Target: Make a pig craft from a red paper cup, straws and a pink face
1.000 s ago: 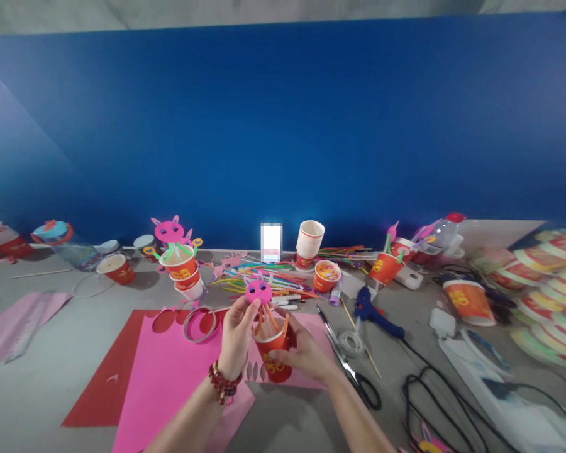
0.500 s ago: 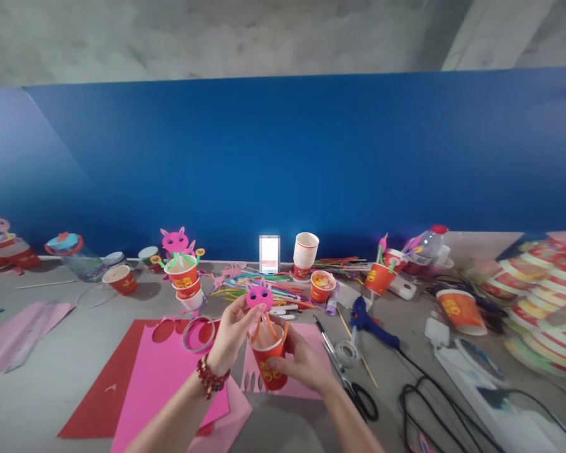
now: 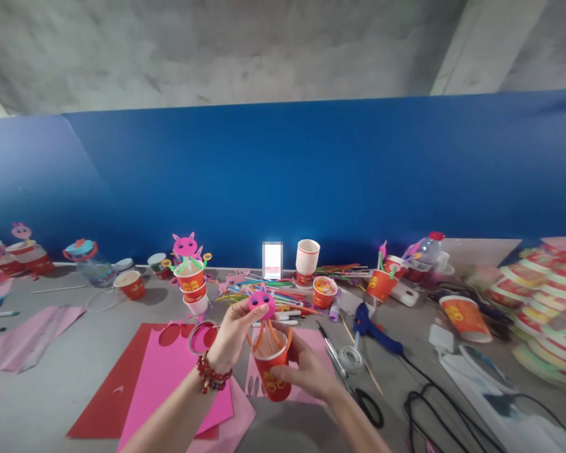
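My left hand, with a red bead bracelet at the wrist, pinches a pink paper animal head with ears and dark eyes. Orange pipe cleaners run from below the head into a red paper cup with yellow print. Around the right side of this cup my right hand is closed, its thumb across the front. The cup is tilted slightly and held above a pale pink sheet with cut-outs. Some right-hand fingers are hidden behind the cup.
Pink and red paper sheets lie left, with a tape roll on top. Finished-looking cup figures stand behind. To the right are a blue glue gun, black-handled scissors, a power strip and stacked cups.
The view has tilted up slightly, so the scene sits lower. Both hands still hold the paper head and cup, with more of the pipe cleaners showing.
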Motion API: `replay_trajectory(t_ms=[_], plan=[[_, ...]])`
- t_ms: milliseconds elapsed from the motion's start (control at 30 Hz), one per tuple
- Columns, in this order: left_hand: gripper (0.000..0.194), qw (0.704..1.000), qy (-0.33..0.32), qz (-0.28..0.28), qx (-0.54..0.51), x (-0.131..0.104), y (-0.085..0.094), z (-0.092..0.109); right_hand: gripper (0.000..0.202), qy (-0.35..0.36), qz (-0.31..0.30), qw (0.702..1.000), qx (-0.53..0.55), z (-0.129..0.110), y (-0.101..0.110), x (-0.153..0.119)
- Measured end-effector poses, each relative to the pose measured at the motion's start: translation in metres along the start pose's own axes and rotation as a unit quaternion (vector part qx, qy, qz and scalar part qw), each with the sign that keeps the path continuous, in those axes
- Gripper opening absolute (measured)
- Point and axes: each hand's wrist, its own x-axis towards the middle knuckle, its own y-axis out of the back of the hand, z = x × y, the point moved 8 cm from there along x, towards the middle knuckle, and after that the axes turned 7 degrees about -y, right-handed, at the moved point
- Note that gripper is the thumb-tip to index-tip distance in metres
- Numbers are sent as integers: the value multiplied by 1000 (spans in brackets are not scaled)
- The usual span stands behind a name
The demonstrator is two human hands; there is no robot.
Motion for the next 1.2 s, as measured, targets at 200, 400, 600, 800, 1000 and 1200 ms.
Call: replay_trajectory(t_ms=[200,400,600,800,1000,1200], plan=[[28,999,17,-37,25,-1,0,-8,89,-3,-14,998,67,12,-3,-3],[26,998,-26,-43,28,2,-3,-11,87,7,-15,994,106,19,-6,-1],[26,998,-13,-63,-7,10,-7,-19,89,46,13,996,75,15,-1,-6],[29,991,10,-129,16,14,-17,-12,87,48,44,996,60,11,4,-6],[23,996,22,-85,18,10,-12,-11,85,49,61,996,39,12,3,-7],[18,996,44,-74,-11,8,-12,-15,86,54,61,996,30,16,4,-9]])
